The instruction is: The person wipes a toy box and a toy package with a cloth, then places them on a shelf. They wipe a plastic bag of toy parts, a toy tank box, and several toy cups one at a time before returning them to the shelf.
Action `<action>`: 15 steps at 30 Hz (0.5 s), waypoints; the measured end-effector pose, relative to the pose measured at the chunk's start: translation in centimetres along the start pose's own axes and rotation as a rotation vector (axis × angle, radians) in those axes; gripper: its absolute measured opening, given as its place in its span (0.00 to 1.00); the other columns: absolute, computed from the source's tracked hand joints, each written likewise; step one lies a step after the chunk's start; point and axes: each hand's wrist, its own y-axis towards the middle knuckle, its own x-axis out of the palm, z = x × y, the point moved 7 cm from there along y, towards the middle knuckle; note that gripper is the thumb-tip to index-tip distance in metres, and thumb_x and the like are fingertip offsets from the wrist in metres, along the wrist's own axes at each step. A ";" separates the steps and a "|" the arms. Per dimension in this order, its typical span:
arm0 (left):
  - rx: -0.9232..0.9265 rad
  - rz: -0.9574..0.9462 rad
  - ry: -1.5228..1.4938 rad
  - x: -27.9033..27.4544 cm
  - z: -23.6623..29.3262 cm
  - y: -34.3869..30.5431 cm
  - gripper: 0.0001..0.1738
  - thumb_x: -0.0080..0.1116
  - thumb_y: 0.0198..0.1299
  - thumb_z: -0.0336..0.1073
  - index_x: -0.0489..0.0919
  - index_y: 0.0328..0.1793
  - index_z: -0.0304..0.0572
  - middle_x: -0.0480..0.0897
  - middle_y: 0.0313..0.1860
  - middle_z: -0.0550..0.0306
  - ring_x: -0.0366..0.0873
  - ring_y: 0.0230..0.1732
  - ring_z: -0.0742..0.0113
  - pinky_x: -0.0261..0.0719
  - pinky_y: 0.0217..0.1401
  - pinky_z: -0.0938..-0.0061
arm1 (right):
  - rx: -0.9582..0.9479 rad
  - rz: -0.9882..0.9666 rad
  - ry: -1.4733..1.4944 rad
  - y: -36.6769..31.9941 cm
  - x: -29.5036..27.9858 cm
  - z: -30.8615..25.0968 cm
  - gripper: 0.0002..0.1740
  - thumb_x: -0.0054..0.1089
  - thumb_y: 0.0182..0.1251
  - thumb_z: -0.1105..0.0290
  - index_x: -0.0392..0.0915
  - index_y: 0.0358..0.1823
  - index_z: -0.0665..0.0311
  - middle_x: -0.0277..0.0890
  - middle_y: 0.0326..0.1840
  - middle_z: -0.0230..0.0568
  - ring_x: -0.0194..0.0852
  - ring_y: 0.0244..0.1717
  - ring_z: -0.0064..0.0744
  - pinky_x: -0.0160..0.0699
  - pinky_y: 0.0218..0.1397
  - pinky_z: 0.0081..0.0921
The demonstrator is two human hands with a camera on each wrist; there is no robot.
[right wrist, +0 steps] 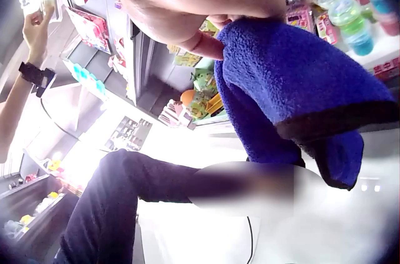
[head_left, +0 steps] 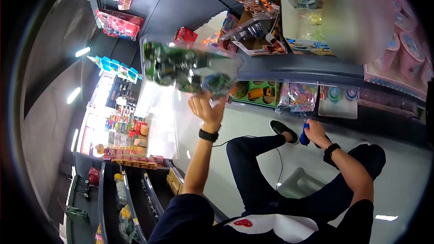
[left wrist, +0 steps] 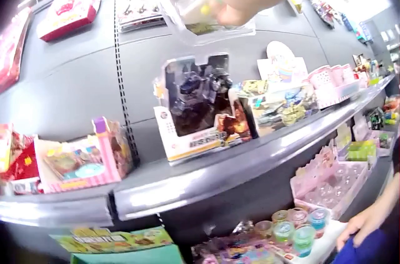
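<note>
A clear-fronted toy package (head_left: pixel 190 65) with dark green pieces inside was held up before the shelving in a shop aisle, off the shelf, gripped at its lower edge by the person's left hand (head_left: pixel 205 110). The left wrist view caught only a clear plastic corner of it, but showed what the head view did not: the printed front of a boxed dark figure (left wrist: pixel 199 98), upright at the front edge of the upper shelf (left wrist: pixel 187 188), just beside a seam. A pink-edged playset box (left wrist: pixel 78 167) stood across that seam.

Lower down, the right hand (head_left: pixel 318 133) clutched a blue cloth (right wrist: pixel 300 76), a small patch from the head but, in the right wrist view, a fuzzy fold with a dark border hanging below the fingers. Cups of colored slime (left wrist: pixel 294 229) sat on the lower level, near a green tray (head_left: pixel 255 92) holding a yellow toy vehicle. A gray stool (head_left: pixel 300 183) stood by the person's legs.
</note>
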 end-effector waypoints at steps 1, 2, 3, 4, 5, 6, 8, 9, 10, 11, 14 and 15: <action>0.030 -0.018 -0.030 -0.2 1.2 -1.1 0.22 0.74 0.33 0.29 0.75 0.36 0.43 0.74 0.32 0.52 0.71 0.33 0.49 0.66 0.39 0.60 | -0.002 0.009 0.006 -0.3 -0.2 0.0 0.13 0.58 0.54 0.69 0.78 0.42 0.63 0.80 0.37 0.55 0.79 0.41 0.56 0.78 0.44 0.48; 0.060 -0.033 -0.059 0.1 2.4 -1.6 0.21 0.74 0.33 0.28 0.75 0.36 0.43 0.75 0.33 0.52 0.71 0.32 0.49 0.66 0.38 0.60 | -0.006 0.020 0.012 -0.5 -0.6 0.0 0.13 0.58 0.54 0.69 0.78 0.42 0.63 0.80 0.36 0.55 0.79 0.41 0.56 0.78 0.44 0.48; 0.095 -0.013 -0.128 0.6 3.7 -1.8 0.21 0.73 0.33 0.28 0.76 0.35 0.44 0.77 0.34 0.52 0.72 0.33 0.49 0.68 0.37 0.59 | -0.007 0.026 0.009 -0.7 -0.9 -0.1 0.13 0.57 0.55 0.69 0.78 0.42 0.63 0.80 0.36 0.55 0.79 0.41 0.56 0.78 0.44 0.48; 0.148 -0.067 -0.151 1.5 4.9 -1.9 0.20 0.71 0.34 0.27 0.76 0.36 0.43 0.77 0.35 0.50 0.74 0.35 0.48 0.70 0.38 0.60 | -0.012 0.030 0.007 -1.0 -1.3 -0.2 0.13 0.57 0.55 0.69 0.78 0.41 0.64 0.80 0.36 0.55 0.79 0.40 0.56 0.78 0.44 0.48; 0.114 -0.130 -0.182 3.0 5.1 -1.8 0.19 0.71 0.35 0.27 0.77 0.37 0.43 0.77 0.35 0.50 0.74 0.35 0.48 0.70 0.38 0.60 | -0.019 0.035 0.005 -1.1 -1.7 -0.4 0.12 0.57 0.55 0.69 0.78 0.41 0.64 0.80 0.36 0.55 0.79 0.40 0.56 0.78 0.45 0.48; 0.079 -0.199 -0.211 4.4 5.3 -1.4 0.19 0.70 0.36 0.26 0.77 0.38 0.43 0.78 0.36 0.50 0.74 0.35 0.48 0.71 0.38 0.61 | -0.026 0.034 0.005 -1.3 -1.7 -0.5 0.12 0.57 0.55 0.69 0.78 0.41 0.64 0.80 0.37 0.55 0.79 0.40 0.56 0.78 0.45 0.48; 0.025 -0.173 -0.217 6.7 5.6 0.3 0.13 0.63 0.40 0.25 0.77 0.36 0.42 0.71 0.30 0.52 0.72 0.32 0.50 0.69 0.33 0.61 | -0.027 0.047 -0.006 -1.6 -1.8 -0.4 0.12 0.57 0.55 0.68 0.77 0.40 0.64 0.80 0.36 0.54 0.79 0.40 0.56 0.78 0.44 0.48; -0.005 -0.199 -0.224 8.5 4.7 0.6 0.14 0.63 0.40 0.25 0.77 0.36 0.43 0.71 0.30 0.52 0.72 0.32 0.50 0.70 0.34 0.61 | -0.021 0.040 -0.011 -1.6 -1.9 -0.6 0.12 0.57 0.56 0.68 0.77 0.40 0.64 0.80 0.36 0.54 0.79 0.40 0.56 0.78 0.44 0.49; -0.033 -0.225 -0.231 10.0 3.7 1.0 0.14 0.64 0.40 0.24 0.77 0.36 0.44 0.71 0.30 0.52 0.72 0.32 0.50 0.70 0.34 0.60 | -0.016 0.035 -0.014 -1.6 -1.9 -0.7 0.12 0.57 0.56 0.68 0.77 0.41 0.64 0.80 0.36 0.53 0.79 0.40 0.56 0.78 0.44 0.49; -0.059 -0.230 -0.246 10.9 3.3 2.2 0.15 0.64 0.39 0.24 0.77 0.36 0.44 0.71 0.31 0.52 0.72 0.33 0.49 0.70 0.34 0.60 | -0.006 0.030 0.002 -1.7 -1.8 -0.8 0.12 0.57 0.56 0.68 0.77 0.40 0.63 0.80 0.34 0.53 0.79 0.38 0.56 0.78 0.43 0.49; -0.060 -0.233 -0.288 13.5 1.1 5.0 0.16 0.65 0.38 0.24 0.76 0.36 0.42 0.72 0.33 0.50 0.74 0.36 0.47 0.72 0.36 0.59 | -0.018 -0.004 0.038 -1.4 -2.1 -1.2 0.15 0.55 0.54 0.70 0.77 0.43 0.66 0.81 0.39 0.56 0.79 0.41 0.58 0.77 0.46 0.48; -0.076 -0.229 -0.323 14.1 0.3 5.9 0.17 0.66 0.37 0.24 0.76 0.36 0.42 0.73 0.34 0.50 0.74 0.36 0.46 0.73 0.36 0.59 | -0.019 -0.012 0.030 -1.3 -2.1 -1.4 0.13 0.55 0.54 0.70 0.77 0.41 0.66 0.81 0.39 0.55 0.78 0.42 0.57 0.76 0.47 0.49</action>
